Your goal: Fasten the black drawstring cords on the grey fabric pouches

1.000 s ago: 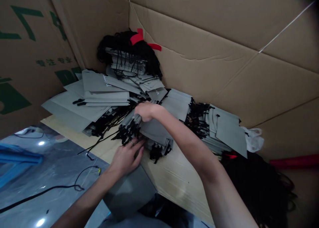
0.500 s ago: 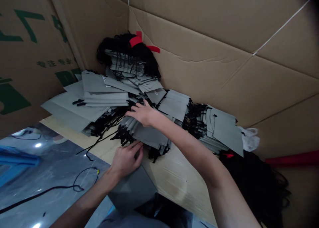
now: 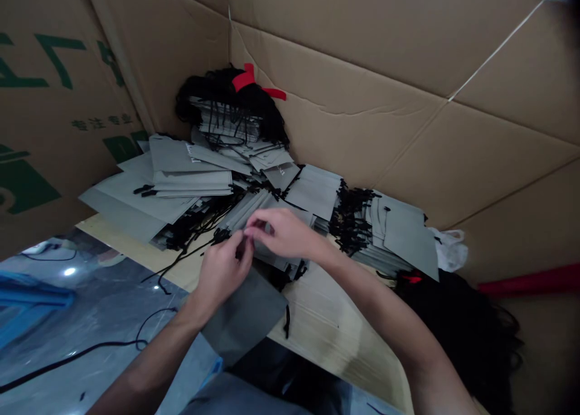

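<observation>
My left hand [image 3: 225,269] is closed at the upper edge of a flat grey paper bag [image 3: 249,318], which hangs over the table's front edge. A short black cord end [image 3: 287,322] dangles by the bag's right corner. The fingertips of my right hand [image 3: 283,232] meet those of my left in a pinch; what lies between them is too small to make out. Just behind both hands is a stack of grey bags [image 3: 247,208] with black cord ends, partly covered by my right hand.
Loose grey bags [image 3: 174,161] spread over the left side, below a bundle of black cords [image 3: 206,86] with a red strip [image 3: 243,80]. More stacks [image 3: 315,191] stand to the right, near a black cord heap [image 3: 453,336]. Cardboard walls [image 3: 339,83] enclose the back of the wooden table [image 3: 335,330].
My right hand has come back from the top of the stack to meet my left. My left hand has lifted slightly, and more of the front grey bag shows.
</observation>
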Demonstrator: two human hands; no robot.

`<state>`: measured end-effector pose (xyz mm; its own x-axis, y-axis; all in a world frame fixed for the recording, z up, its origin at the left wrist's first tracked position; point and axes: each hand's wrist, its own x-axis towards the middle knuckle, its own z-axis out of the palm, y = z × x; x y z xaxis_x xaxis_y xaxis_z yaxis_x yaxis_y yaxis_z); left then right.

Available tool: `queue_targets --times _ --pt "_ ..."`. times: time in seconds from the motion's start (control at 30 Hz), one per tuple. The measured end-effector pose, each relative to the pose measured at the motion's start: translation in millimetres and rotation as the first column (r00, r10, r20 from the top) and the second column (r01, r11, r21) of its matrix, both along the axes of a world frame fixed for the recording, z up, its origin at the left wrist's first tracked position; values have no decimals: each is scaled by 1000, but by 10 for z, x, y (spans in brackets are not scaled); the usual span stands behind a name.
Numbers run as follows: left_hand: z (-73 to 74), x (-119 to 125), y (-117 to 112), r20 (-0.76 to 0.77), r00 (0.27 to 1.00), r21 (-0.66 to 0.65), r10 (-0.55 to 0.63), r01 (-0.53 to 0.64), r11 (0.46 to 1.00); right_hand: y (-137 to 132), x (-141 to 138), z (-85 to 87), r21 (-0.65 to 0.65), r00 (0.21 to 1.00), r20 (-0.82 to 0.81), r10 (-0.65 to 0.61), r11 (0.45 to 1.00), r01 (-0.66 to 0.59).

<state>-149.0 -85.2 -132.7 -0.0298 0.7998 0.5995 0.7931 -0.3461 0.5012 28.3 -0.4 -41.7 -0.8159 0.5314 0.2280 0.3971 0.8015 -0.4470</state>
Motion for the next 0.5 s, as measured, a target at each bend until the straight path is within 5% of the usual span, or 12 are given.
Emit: queue_targets --times 0.17,0.4,0.5 --pt "264 85 -20 43 999 140 0 -6 990 -550 242 103 -287 985 99 -139 944 162" --pt "626 153 -166 176 982 243 64 -107 964 -672 452 61 -387 992 106 65 922 -19" --pt "840 84 -245 181 976 458 123 -195 867 -599 552 115 -454 984 -73 -160 884 110"
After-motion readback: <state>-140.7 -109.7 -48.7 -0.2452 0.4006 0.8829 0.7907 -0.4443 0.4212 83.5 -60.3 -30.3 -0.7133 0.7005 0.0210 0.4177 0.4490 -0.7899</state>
